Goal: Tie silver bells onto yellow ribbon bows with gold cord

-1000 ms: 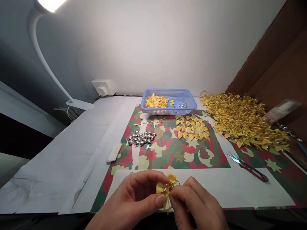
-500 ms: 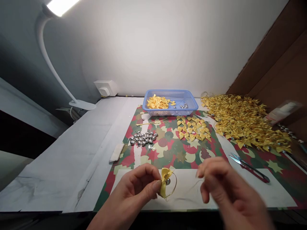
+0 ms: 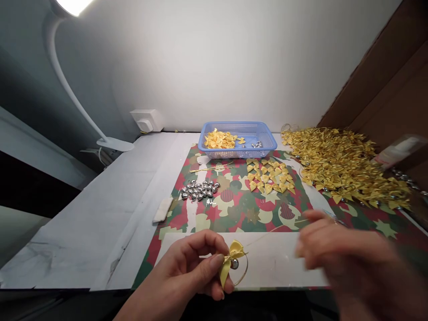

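Note:
My left hand (image 3: 195, 263) pinches a yellow ribbon bow (image 3: 236, 249) between thumb and fingertips, above the white sheet. A silver bell (image 3: 234, 264) hangs at the bow's middle, and a loop of gold cord (image 3: 246, 269) curves out to its right. From the bow a thin thread (image 3: 276, 229) stretches up and right to my right hand (image 3: 334, 243). That hand is blurred, its fingers drawn together at the thread's far end. Under it lie thread snips (image 3: 334, 217), mostly covered, with only part of the blades showing.
Silver bells (image 3: 199, 190) lie left of rows of yellow bows (image 3: 270, 176) on the patterned mat. Behind stands a blue basket (image 3: 227, 154) with more bows and bells. Finished bows (image 3: 337, 160) heap at right. Gold cords (image 3: 210, 169), a white pad (image 3: 162, 210) and a lamp (image 3: 72, 93) are leftward.
My right hand has moved right, away from the bow and over the snips, and the thread now runs straighter between the hands. The bow has tilted in my left hand.

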`<state>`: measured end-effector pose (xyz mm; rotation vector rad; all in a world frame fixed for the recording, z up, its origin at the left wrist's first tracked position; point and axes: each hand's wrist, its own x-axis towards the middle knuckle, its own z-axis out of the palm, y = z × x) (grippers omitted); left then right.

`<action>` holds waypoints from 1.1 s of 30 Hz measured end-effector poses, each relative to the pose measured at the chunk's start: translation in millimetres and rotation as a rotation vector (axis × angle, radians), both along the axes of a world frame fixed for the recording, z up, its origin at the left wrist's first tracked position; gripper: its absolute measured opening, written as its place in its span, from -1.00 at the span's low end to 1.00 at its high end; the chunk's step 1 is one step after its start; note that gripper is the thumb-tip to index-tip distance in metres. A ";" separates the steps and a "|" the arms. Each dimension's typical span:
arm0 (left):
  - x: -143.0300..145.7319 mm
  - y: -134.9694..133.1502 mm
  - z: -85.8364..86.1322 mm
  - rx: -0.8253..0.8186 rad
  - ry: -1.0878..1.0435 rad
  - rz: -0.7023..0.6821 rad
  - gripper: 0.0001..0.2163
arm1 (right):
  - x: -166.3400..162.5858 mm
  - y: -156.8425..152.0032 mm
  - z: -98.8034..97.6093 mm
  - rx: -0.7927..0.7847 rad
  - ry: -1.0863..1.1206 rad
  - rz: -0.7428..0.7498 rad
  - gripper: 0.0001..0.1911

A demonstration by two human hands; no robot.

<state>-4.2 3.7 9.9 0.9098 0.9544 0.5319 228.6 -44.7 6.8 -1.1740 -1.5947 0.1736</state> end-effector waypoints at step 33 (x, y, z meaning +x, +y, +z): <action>1.6 0.8 -0.7 0.018 -0.051 0.033 -0.92 | -60.1 -6.2 -33.3 -0.075 -0.176 0.009 -0.77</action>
